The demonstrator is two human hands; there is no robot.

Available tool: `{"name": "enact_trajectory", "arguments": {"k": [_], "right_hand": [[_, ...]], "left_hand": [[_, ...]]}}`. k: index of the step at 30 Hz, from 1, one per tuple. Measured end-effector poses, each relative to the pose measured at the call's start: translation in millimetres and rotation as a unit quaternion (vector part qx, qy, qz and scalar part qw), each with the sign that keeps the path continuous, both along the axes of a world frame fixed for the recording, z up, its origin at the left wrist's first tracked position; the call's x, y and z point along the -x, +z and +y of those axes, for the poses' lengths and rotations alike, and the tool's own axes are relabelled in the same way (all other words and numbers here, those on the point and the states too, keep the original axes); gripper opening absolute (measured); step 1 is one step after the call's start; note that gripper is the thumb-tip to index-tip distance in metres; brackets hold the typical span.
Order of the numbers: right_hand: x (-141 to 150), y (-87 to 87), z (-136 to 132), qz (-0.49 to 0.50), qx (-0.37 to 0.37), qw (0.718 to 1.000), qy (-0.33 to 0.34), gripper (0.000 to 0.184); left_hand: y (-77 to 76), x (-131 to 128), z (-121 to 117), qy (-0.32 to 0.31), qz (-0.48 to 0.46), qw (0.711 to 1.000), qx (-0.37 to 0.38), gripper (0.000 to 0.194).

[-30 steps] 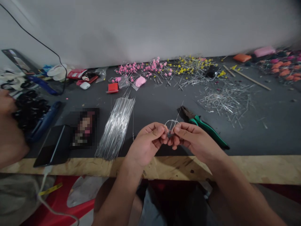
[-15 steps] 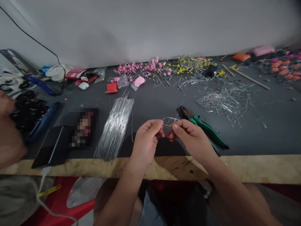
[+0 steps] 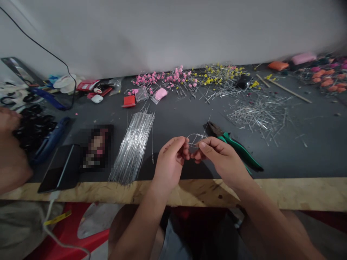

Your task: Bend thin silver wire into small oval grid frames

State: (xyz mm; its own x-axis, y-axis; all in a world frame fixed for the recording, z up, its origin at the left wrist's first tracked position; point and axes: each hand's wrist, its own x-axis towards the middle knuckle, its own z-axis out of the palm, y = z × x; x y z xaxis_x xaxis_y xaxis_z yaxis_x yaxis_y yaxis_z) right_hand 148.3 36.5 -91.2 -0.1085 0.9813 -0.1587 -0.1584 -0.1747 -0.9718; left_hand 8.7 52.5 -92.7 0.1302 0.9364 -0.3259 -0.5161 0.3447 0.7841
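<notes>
Between my hands is a thin silvery wire [image 3: 195, 135], bent into a small loop. My left hand [image 3: 171, 159] pinches one side of it between thumb and fingertips. On the other side my right hand [image 3: 218, 155] grips the wire, thumb over the curled fingers. Just beyond my right hand lie pliers [image 3: 240, 148] with green and black handles, partly covered by that hand. Left of my hands a thick bundle of straight wires [image 3: 134, 144] lies on the dark tabletop [image 3: 179, 108], and a single twisted wire [image 3: 152, 144] rests beside it.
Pink-tipped wires [image 3: 179, 76] and yellow-tipped wires [image 3: 223, 74] line the back, with a pile of loose wires [image 3: 257, 115] at right. A phone [image 3: 58, 168] with a white cable overhangs the front edge. Another person's arm [image 3: 12, 151] is at far left, by a blue-handled tool [image 3: 50, 141].
My left thumb and fingers have shifted slightly on the wire, and its loop shows a little wider. My right hand stays nearly still.
</notes>
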Motion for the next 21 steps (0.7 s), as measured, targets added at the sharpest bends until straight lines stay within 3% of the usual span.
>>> {"name": "enact_trajectory", "arguments": {"k": [12,14,18,21], "right_hand": [[-7.0,0.0,0.9,0.045,0.037,0.997,0.057,0.021],[-5.8,-0.9,1.1,0.027,0.02,0.999,0.041,0.02],[-2.4,-0.6,0.0,-0.045,-0.018,0.999,-0.01,0.018],[-0.7,1.1,-1.3,-0.079,-0.027,0.996,-0.037,0.017]], "left_hand": [[-1.2,4.0,0.5,-0.11,-0.067,0.992,0.012,0.023],[-1.5,2.2,1.6,-0.083,-0.038,0.996,0.001,0.022],[-3.2,0.0,5.2,0.04,0.104,0.99,-0.082,0.015],[-6.1,-0.7,6.0,0.058,0.174,0.975,-0.126,0.018]]}}
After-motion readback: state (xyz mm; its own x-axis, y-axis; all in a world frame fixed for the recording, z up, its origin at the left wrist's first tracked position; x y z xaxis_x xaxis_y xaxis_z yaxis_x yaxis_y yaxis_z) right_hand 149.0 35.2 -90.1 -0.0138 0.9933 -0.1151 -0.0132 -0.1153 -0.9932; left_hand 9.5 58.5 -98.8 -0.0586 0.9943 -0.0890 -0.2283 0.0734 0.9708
